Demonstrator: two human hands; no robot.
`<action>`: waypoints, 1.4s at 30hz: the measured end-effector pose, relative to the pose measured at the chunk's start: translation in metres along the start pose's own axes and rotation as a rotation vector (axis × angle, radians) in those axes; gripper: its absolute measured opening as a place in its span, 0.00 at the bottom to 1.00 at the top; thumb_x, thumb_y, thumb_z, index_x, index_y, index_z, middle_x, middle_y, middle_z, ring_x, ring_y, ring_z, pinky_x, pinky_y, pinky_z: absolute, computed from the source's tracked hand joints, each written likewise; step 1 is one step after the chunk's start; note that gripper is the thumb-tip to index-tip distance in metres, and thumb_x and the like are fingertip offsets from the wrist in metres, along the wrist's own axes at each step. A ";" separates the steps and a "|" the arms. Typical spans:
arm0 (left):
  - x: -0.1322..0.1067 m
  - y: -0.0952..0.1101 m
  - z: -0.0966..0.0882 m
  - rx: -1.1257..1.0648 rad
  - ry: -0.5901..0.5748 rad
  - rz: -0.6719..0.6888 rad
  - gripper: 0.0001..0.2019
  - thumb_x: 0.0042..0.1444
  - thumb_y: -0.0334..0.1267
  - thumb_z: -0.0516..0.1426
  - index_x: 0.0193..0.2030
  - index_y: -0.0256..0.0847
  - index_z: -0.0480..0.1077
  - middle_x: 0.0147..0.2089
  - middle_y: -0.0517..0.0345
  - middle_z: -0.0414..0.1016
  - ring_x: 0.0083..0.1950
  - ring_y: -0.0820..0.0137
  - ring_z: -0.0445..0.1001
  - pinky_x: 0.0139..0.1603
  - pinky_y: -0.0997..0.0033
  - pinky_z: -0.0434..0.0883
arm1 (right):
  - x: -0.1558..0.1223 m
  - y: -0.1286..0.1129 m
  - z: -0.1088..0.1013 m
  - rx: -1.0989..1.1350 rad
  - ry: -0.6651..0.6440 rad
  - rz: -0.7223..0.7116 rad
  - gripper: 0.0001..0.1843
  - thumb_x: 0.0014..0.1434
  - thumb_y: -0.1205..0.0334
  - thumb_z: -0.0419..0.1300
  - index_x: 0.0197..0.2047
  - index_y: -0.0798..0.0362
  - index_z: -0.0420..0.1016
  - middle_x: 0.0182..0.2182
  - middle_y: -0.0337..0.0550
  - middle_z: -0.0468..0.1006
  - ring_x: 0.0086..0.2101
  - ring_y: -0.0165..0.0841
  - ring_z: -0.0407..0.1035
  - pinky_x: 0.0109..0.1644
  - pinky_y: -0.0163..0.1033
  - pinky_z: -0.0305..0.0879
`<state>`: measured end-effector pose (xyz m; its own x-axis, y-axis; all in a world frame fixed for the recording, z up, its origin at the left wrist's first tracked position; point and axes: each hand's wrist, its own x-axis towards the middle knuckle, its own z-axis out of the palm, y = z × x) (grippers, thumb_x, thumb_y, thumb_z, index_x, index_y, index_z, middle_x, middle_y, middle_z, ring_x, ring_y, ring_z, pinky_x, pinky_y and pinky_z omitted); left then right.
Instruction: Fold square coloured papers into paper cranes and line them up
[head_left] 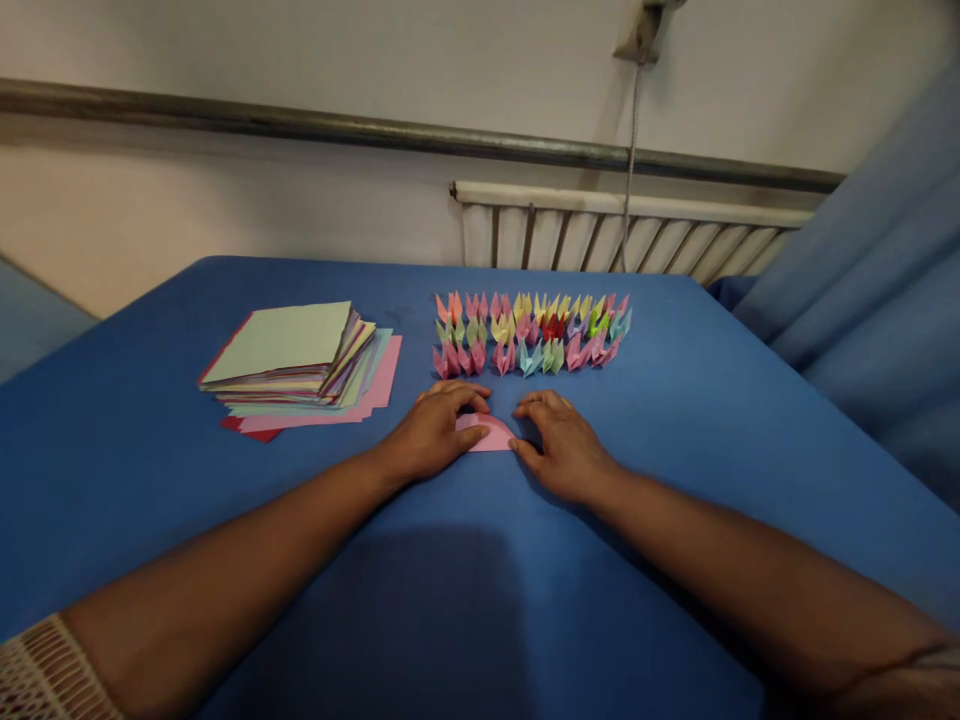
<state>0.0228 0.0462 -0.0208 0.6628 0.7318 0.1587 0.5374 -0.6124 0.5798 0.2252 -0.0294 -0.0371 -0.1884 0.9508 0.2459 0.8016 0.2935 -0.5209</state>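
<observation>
Head view. The folded pink paper (489, 433) lies flat on the blue table surface (675, 450), at the centre of the frame, between the two hands.

Left hand (435, 432): it lies palm down on the left part of the pink paper. The fingers (466, 392) curve loosely around the paper's far edge, close together and not clenched. The thumb lies across the top of the paper and presses it down.

Right hand (564, 450): it lies palm down just beside the paper's right end. The fingers (541, 402) are extended flat and close together on the table surface, beyond the paper's far right corner. The thumb tip touches the right corner of the paper. Neither hand lifts the paper. The part of the paper under the left hand is hidden.

Surroundings: rows of small folded paper figures (529, 335) in mixed colours stand just beyond the hands, upper centre. A stack of coloured paper squares (292, 365) lies to the left of centre, well apart from the left hand. A white slatted rail (630, 235) and a metal wall bar (337, 128) run behind the table. Blue fabric (877, 290) fills the right edge.
</observation>
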 end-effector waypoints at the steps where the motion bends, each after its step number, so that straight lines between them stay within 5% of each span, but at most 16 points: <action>1: 0.000 0.001 0.000 -0.028 0.010 -0.006 0.07 0.53 0.39 0.59 0.39 0.42 0.74 0.54 0.53 0.74 0.56 0.60 0.69 0.59 0.54 0.63 | 0.000 0.000 0.000 0.007 -0.002 -0.010 0.15 0.57 0.61 0.61 0.48 0.53 0.69 0.45 0.48 0.70 0.48 0.40 0.63 0.53 0.47 0.61; 14: -0.003 -0.001 -0.003 -0.015 0.032 0.049 0.07 0.49 0.28 0.55 0.32 0.40 0.73 0.51 0.54 0.75 0.55 0.63 0.70 0.59 0.58 0.64 | -0.006 -0.005 -0.005 -0.045 -0.078 -0.220 0.14 0.65 0.64 0.52 0.48 0.51 0.77 0.46 0.48 0.73 0.46 0.37 0.66 0.49 0.44 0.64; 22: -0.006 0.002 -0.006 0.031 -0.004 0.103 0.05 0.54 0.37 0.58 0.32 0.40 0.74 0.51 0.53 0.74 0.55 0.63 0.69 0.58 0.57 0.64 | -0.007 -0.010 -0.009 -0.101 -0.107 -0.221 0.15 0.67 0.62 0.50 0.48 0.52 0.77 0.47 0.49 0.74 0.46 0.37 0.67 0.50 0.44 0.65; 33: -0.004 0.002 -0.013 0.132 -0.104 0.179 0.05 0.58 0.35 0.55 0.38 0.40 0.72 0.38 0.57 0.74 0.45 0.66 0.69 0.49 0.66 0.64 | -0.003 -0.008 -0.009 -0.044 -0.053 -0.112 0.05 0.61 0.65 0.57 0.41 0.53 0.72 0.40 0.46 0.73 0.43 0.37 0.66 0.49 0.44 0.64; 42: -0.016 0.018 -0.024 0.353 -0.147 0.038 0.08 0.59 0.40 0.53 0.39 0.42 0.72 0.38 0.56 0.72 0.42 0.65 0.70 0.41 0.68 0.64 | -0.001 -0.003 -0.010 -0.104 -0.016 -0.092 0.07 0.61 0.65 0.56 0.44 0.53 0.72 0.39 0.46 0.72 0.41 0.36 0.66 0.47 0.42 0.64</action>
<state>0.0097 0.0305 0.0064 0.7401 0.6711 0.0434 0.6400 -0.7226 0.2611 0.2286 -0.0321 -0.0276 -0.2718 0.9221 0.2755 0.8349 0.3683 -0.4090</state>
